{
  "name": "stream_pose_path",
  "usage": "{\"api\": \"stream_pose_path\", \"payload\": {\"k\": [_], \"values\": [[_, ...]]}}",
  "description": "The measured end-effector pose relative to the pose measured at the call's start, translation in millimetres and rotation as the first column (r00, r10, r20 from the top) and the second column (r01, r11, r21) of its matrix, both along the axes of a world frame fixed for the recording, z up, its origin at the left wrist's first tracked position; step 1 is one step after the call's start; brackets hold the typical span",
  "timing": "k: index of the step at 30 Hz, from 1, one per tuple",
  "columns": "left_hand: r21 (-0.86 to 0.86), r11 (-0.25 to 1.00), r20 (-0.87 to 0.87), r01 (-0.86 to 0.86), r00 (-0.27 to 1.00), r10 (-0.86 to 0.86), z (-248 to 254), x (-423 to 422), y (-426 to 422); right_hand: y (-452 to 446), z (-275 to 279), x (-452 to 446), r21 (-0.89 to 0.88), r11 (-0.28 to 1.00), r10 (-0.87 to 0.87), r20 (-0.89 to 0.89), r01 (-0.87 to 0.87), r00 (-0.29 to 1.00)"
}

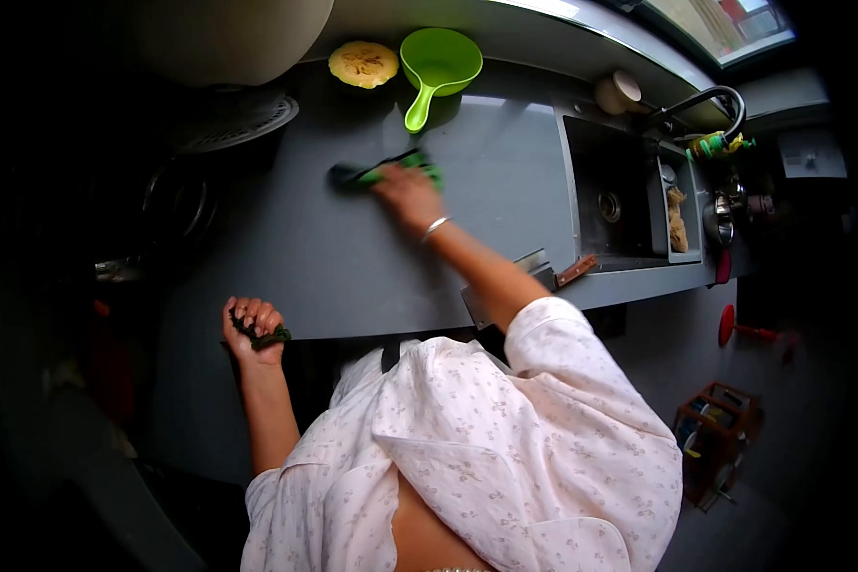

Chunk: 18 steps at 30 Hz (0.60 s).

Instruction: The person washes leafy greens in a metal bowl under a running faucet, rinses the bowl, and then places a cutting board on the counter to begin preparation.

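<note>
My right hand [412, 198], with a bracelet at the wrist, presses a green and black cloth [357, 176] onto the grey countertop [305, 248]; hand and cloth are slightly blurred. At the counter's front edge, my left hand [255, 329] is closed around a dark, crumpled bunch [262, 336]. Whether that bunch is cloth or leaves, I cannot tell. Under my right forearm lies a cleaver with a wooden handle [576, 271], its blade partly hidden by the arm. Beyond the cloth stands a bright green dipper [440, 62], its handle pointing toward me.
Left of the dipper sits a cut yellow gourd or melon half [363, 64]. A dark sink [601, 153] with a black faucet [729, 95] is on the right, a pale bowl [618, 92] behind it. A slotted rack [248, 126] is at back left. A wooden rack [715, 439] stands on the floor.
</note>
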<state>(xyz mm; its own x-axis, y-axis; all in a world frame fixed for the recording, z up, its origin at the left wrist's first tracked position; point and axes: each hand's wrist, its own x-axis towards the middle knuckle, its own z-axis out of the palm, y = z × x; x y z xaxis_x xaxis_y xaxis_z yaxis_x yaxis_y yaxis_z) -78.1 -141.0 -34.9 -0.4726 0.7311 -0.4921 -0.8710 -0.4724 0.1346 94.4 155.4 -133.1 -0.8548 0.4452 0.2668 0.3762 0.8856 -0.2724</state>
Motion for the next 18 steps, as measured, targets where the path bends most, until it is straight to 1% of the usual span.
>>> {"api": "stream_pose_path", "payload": {"k": [1,2,3,5,6,8,10,11,12,13,14,15,16,17,18], "values": [[0.006,1.000,-0.001,0.017,1.000,-0.017,-0.2,1.7,2.2,30.1,-2.5,22.8,0.028,0.994,-0.108,-0.067,0.110,0.992],[0.013,0.999,-0.002,0.034,0.999,-0.034,0.8,3.6,4.9,54.5,2.6,48.3,0.147,0.969,-0.180,-0.120,0.197,0.976],[0.016,0.999,-0.005,0.043,0.999,-0.043,3.2,6.4,8.1,79.0,3.2,73.1,0.147,0.942,-0.275,-0.181,0.302,0.944],[0.017,0.998,-0.002,0.056,0.998,-0.056,9.1,12.1,15.3,114.1,1.4,121.2,0.085,0.834,-0.534,-0.129,0.545,0.836],[0.016,0.997,0.003,0.069,0.998,-0.069,13.4,14.0,16.9,119.1,9.1,138.1,0.120,0.768,-0.624,-0.086,0.629,0.777],[0.014,0.996,0.001,0.091,0.996,-0.091,21.2,14.2,17.3,110.4,41.4,138.5,-0.017,0.738,-0.665,-0.184,0.674,0.724],[-0.008,0.992,0.016,0.123,0.992,-0.123,34.9,14.1,16.1,72.1,80.6,111.2,-0.024,0.886,-0.443,-0.336,0.463,0.831],[-0.036,0.992,0.035,0.124,0.992,-0.123,29.0,16.7,16.1,42.8,90.8,95.6,0.025,0.938,-0.315,-0.353,0.345,0.881],[-0.036,0.990,0.031,0.138,0.990,-0.137,33.7,17.4,15.7,3.3,101.3,79.9,-0.058,0.973,-0.232,-0.280,0.225,0.931],[-0.029,0.989,0.022,0.145,0.989,-0.145,42.1,20.2,17.2,-37.7,119.7,68.2,-0.083,0.992,-0.106,-0.141,0.095,0.984],[-0.024,0.988,0.017,0.152,0.988,-0.152,49.5,23.5,20.0,-73.1,119.3,60.8,-0.108,0.990,0.077,-0.110,-0.089,0.991],[-0.026,0.986,0.012,0.165,0.986,-0.164,57.5,27.2,22.8,-103.2,112.2,56.3,-0.170,0.935,0.300,-0.091,-0.311,0.950],[-0.017,0.984,-0.004,0.175,0.984,-0.175,67.0,31.4,25.7,-126.7,108.4,56.8,-0.169,0.844,0.508,-0.058,-0.510,0.860],[-0.009,0.983,-0.018,0.184,0.983,-0.184,74.6,35.1,27.8,-142.7,100.1,61.2,-0.222,0.732,0.667,0.040,-0.644,0.744],[-0.002,0.981,-0.018,0.192,0.981,-0.192,69.6,31.7,26.7,-147.3,88.3,67.3,-0.156,0.717,0.689,0.015,-0.679,0.724]]}}
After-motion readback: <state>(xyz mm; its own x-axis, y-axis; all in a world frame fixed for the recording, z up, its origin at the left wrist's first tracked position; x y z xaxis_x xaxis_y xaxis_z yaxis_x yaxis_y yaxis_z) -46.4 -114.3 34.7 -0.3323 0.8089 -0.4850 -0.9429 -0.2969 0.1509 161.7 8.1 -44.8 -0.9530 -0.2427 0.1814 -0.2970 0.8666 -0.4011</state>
